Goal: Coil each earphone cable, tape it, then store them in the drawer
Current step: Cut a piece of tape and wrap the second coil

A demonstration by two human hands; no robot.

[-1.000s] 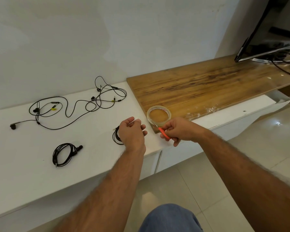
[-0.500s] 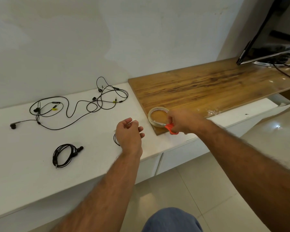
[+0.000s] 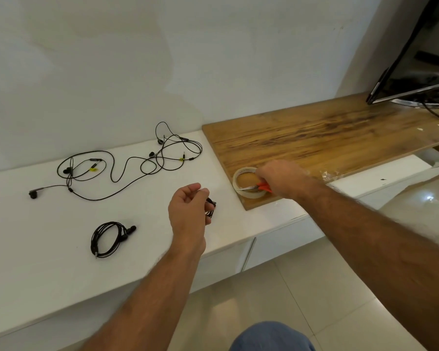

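My left hand (image 3: 188,211) hovers over the white counter (image 3: 36,249) and holds a coiled black earphone cable (image 3: 210,209), most of it hidden behind the fingers. My right hand (image 3: 280,178) grips small orange-handled scissors (image 3: 260,187) that lie across a clear tape roll (image 3: 246,182) at the near corner of the wooden top (image 3: 327,138). A finished black coil (image 3: 109,238) lies on the counter left of my left hand. Uncoiled black earphones (image 3: 127,163) sprawl tangled near the wall.
White drawer fronts (image 3: 276,245) sit below the counter edge. A television (image 3: 421,62) on a stand with cables occupies the far right of the wooden top. Crumpled clear film (image 3: 328,174) lies on the wood's front edge. Tiled floor lies below.
My right hand moved the scissors away from my left hand, forward onto the tape roll. My left hand stayed over the counter with the coiled cable and turned slightly.
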